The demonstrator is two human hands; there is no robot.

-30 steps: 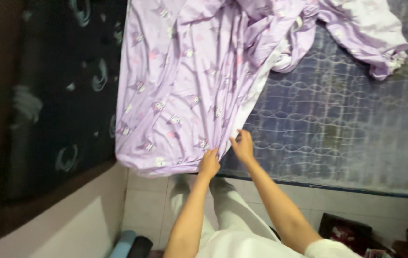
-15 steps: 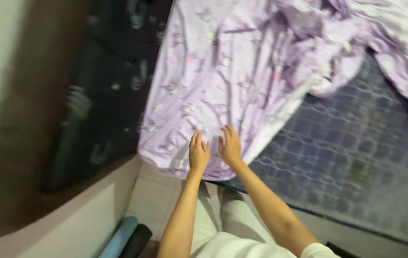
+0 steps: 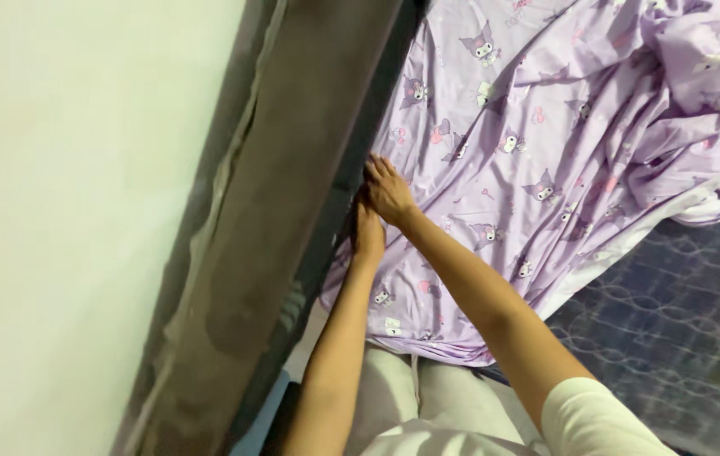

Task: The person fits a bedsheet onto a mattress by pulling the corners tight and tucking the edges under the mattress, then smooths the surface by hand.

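The sheet [image 3: 546, 160], lilac with small cartoon figures, lies spread and creased over the left part of the mattress [image 3: 672, 338], whose dark blue quilted top shows bare at lower right. The sheet's left edge runs along the dark frame [image 3: 292, 253] that stands against the pale wall [image 3: 64, 211], and its near edge hangs over the mattress side above the person's light trousers.

Both hands meet at that left edge. The right hand [image 3: 389, 191] lies flat on the sheet, fingers stretched together toward the frame. The left hand [image 3: 368, 235] sits just below it, touching it, with its fingertips hidden in the gap between sheet and frame; I cannot tell whether it pinches cloth there.

By my reading, the step in hand is tucking the sheet's side down between mattress and frame. The next move would call for pushing the cloth deeper into the gap while keeping it taut, then working along the edge. The bunched folds at upper right would need pulling flat.
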